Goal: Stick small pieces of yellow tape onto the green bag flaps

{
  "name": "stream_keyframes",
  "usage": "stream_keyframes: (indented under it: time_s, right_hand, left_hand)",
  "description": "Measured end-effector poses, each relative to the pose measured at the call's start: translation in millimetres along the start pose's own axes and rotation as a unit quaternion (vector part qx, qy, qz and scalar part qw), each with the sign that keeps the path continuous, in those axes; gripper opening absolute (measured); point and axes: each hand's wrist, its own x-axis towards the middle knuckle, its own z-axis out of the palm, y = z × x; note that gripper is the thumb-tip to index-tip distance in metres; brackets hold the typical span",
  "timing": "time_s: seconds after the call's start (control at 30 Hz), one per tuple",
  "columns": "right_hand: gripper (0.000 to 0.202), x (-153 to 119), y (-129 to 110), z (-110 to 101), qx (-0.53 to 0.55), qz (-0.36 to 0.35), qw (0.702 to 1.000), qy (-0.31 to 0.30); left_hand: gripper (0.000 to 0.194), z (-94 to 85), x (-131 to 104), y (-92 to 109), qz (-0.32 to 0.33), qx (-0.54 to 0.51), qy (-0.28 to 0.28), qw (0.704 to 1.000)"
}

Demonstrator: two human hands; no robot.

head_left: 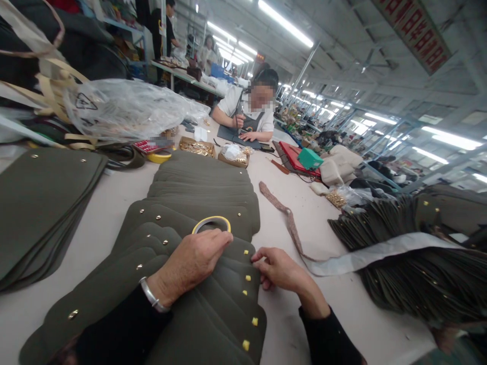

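Firstly, left hand: closed on the near rim of a yellow tape roll, above the olive panels; silver bangle at the wrist.
Right hand: fingers bent, close to the panels' right edge; any piece between the tips hidden, cannot tell.
Olive panels: fanned and overlapping on the pale table, reaching between both hands.
Risk to fan: possible sliding out of step, from a sleeve or palm dragging across loose sheets.
Risk to yellow tabs: possible peeling or creasing, from weak pressing or a snagged fingertip.
Risk to finish: possible scuffs, from the bangle scraping panel faces.
Tape roll in hand: one.
Yellow tabs along the right edge: five.
Gold fasteners visible on the fan: eight.
Open boxes of gold hardware beyond the fan: two.
Other panel groups: two, a left pile and a right bundle.
Co-worker across the table: one.
Panels in the fan: too overlapped for counting.
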Motion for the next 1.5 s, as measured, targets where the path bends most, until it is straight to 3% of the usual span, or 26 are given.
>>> stream_keyframes:
  time_s: [0.07, 0.17, 0.23, 0.33, 0.57, 0.7, 0.87, 0.97, 1.07, 1.13, 1.23, 1.33, 1.5]
  right_hand:
    - [0.014, -3.5, -7.6, -3.8, -0.054, -0.061, 0.993, 0.087]
    - [0.015, -4.7, -23.0, 2.6, -0.039, -0.198, 0.956, 0.213]
    - [0.015, -4.2, -32.8, 13.1, -0.022, -0.287, 0.932, 0.221]
    - [0.017, -2.6, -42.9, 27.9, -0.052, -0.393, 0.893, 0.215]
    - [0.017, 3.3, -46.4, 36.7, -0.129, -0.454, 0.847, 0.246]
    - [0.017, 5.0, -44.3, 40.0, -0.168, -0.438, 0.837, 0.284]
    - [0.018, 5.0, -41.6, 45.6, -0.168, -0.382, 0.86, 0.294]
    - [0.015, 3.5, -44.7, 50.3, -0.072, -0.33, 0.895, 0.293]
    - [0.01, 4.1, -51.7, 53.6, 0.101, -0.234, 0.937, 0.241]
    - [0.009, 8.3, -54.7, 52.0, 0.197, -0.183, 0.942, 0.2]
    - [0.013, 20.8, -50.4, 41.1, 0.265, -0.134, 0.935, 0.192]
    - [0.021, 35.4, -36.3, 24.3, 0.244, -0.115, 0.942, 0.201]
    - [0.023, 52.7, -16.1, 9.4, 0.128, -0.141, 0.963, 0.191]
  left_hand:
    - [0.021, -0.5, -0.1, 1.6, -0.004, -0.024, 0.016, 1.0]
    - [0.037, -3.4, 0.9, 5.0, -0.006, -0.032, 0.016, 0.999]
    - [0.049, -4.6, 1.3, 6.6, -0.017, -0.018, -0.001, 1.0]
    - [0.052, -4.2, 0.2, 7.5, -0.022, 0.001, -0.004, 1.0]
    - [0.044, -1.2, -2.1, 8.5, -0.001, 0.013, -0.003, 1.0]
    - [0.03, -1.8, -1.7, 8.9, -0.007, 0.005, -0.026, 1.0]
    - [0.017, -2.7, -1.7, 8.4, -0.017, 0.008, -0.041, 0.999]
    - [0.02, -3.0, -1.0, 9.4, 0.005, 0.04, -0.013, 0.999]
    - [0.02, -3.7, -0.4, 13.8, 0.024, 0.078, 0.028, 0.996]
    - [0.019, -3.8, -0.4, 17.9, 0.035, 0.086, 0.053, 0.994]
    - [0.017, -1.9, -0.4, 20.6, 0.036, 0.093, 0.063, 0.993]
    - [0.015, 1.6, 1.1, 14.3, 0.0, 0.112, 0.019, 0.994]
    - [0.011, 6.9, 5.4, 0.1, -0.049, 0.145, -0.072, 0.986]
